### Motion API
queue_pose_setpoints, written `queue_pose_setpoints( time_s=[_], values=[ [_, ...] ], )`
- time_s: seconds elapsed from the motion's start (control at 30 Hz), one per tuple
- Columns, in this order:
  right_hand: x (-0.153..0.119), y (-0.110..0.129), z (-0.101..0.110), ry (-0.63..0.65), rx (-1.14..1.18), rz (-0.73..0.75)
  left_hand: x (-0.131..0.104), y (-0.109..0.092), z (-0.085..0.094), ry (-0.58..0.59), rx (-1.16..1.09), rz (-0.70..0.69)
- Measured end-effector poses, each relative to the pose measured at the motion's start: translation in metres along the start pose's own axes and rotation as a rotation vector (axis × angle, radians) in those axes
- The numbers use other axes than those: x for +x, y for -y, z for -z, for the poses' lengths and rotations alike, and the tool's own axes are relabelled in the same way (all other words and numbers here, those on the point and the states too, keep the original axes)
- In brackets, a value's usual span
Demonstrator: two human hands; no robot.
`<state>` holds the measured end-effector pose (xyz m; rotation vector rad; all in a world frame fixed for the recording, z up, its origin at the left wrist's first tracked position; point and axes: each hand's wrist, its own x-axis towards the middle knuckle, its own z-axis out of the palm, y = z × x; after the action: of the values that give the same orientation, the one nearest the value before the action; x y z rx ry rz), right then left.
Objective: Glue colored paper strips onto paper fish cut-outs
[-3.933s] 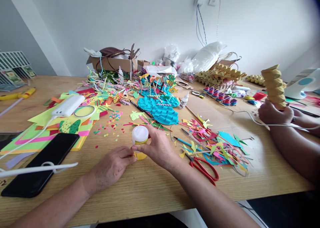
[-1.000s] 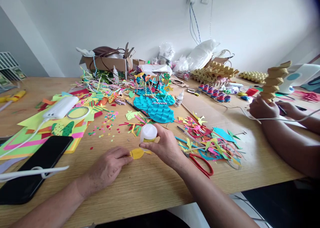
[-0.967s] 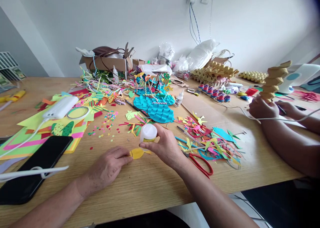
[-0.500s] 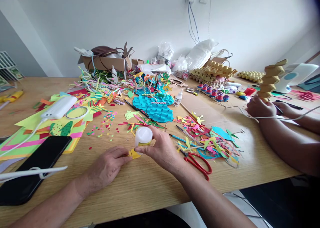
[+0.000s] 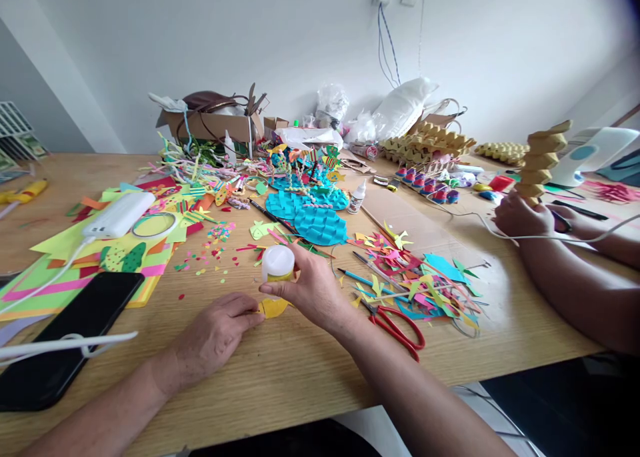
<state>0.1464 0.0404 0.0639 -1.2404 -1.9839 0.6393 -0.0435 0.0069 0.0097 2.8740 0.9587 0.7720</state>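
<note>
A small yellow paper piece lies on the wooden table, its left end pinched between the fingertips of my left hand. My right hand is wrapped round a small round container with a whitish lid and something yellow inside, held tilted just above the paper. Beside my right forearm lie red-handled scissors. Between the hands and the wall stands a blue paper-covered shape with small decorations at its back.
Paper scraps and pencils spread on the right. A black phone, power bank and coloured sheets lie left. At the right, another person's hands hold an egg-carton stack; a white cable crosses there.
My right hand has moved slightly left with the container, which now leans differently, and more of the yellow paper shows. My left hand has stayed in place.
</note>
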Motion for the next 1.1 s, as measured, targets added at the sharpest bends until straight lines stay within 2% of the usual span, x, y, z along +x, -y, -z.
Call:
queue_pose_setpoints(
  time_s=[0.4, 0.63, 0.83, 1.1],
  values=[
    [0.001, 0.005, -0.010, 0.007, 0.041, 0.055, -0.001, 0.002, -0.002, 0.006, -0.041, -0.009],
    [0.001, 0.006, -0.006, 0.016, 0.020, -0.011, -0.001, 0.002, -0.001, 0.027, -0.039, 0.001],
    [0.001, 0.006, -0.010, 0.007, 0.015, 0.057, -0.001, 0.001, 0.000, 0.019, -0.051, 0.008],
    [-0.001, 0.001, 0.000, -0.010, -0.010, -0.025, 0.000, 0.001, 0.000, -0.003, -0.019, -0.012]
  ],
)
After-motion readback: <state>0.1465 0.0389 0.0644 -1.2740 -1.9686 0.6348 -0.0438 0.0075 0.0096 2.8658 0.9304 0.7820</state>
